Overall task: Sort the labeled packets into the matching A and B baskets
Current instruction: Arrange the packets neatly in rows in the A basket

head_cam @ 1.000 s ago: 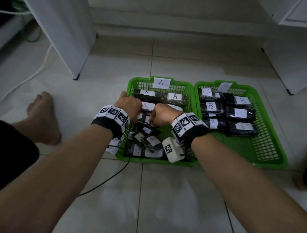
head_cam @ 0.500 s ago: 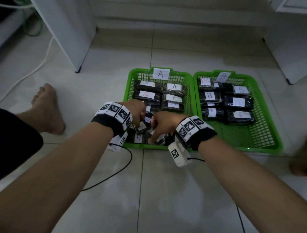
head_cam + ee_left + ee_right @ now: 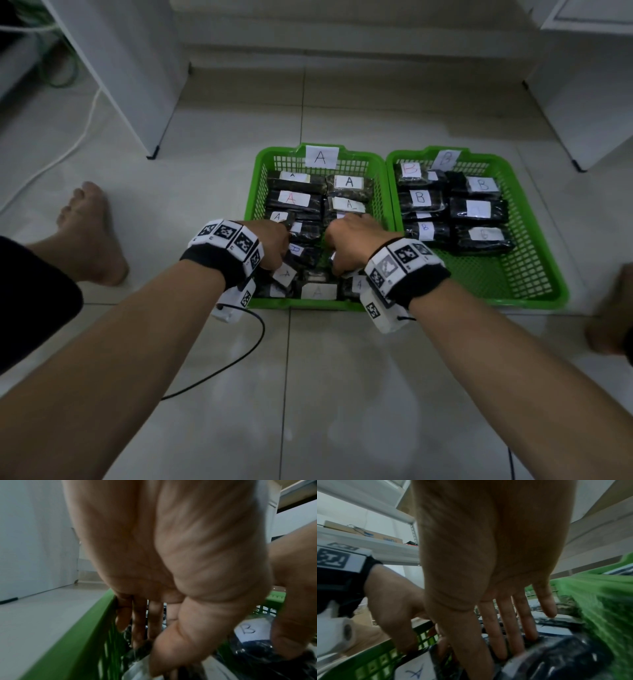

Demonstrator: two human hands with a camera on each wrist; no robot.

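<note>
Two green baskets stand side by side on the floor: basket A [image 3: 254, 192] on the left and basket B [image 3: 513, 298] on the right, each with rows of black labelled packets at the back. A loose pile of packets [image 3: 317, 291] fills the near half of basket A. My left hand [image 3: 274, 246] reaches down by the basket's left wall, and its thumb and straight fingers pinch a black packet [image 3: 137, 654]. My right hand [image 3: 346, 246] has straight fingers [image 3: 505, 635] dug into the pile. A B-labelled packet [image 3: 250, 630] lies between the hands, and an A-labelled packet [image 3: 414, 672] lies by my right thumb.
White cabinet panels stand at the far left [image 3: 147, 102] and far right [image 3: 582, 102]. A bare foot [image 3: 89, 233] rests left of basket A, and another shows at the right edge [image 3: 609, 329]. A black cable [image 3: 239, 359] trails over the tiles near me.
Both hands have come from the middle of basket A down into the near pile. The loose packets have been shuffled, and A labels now show along the front.
</note>
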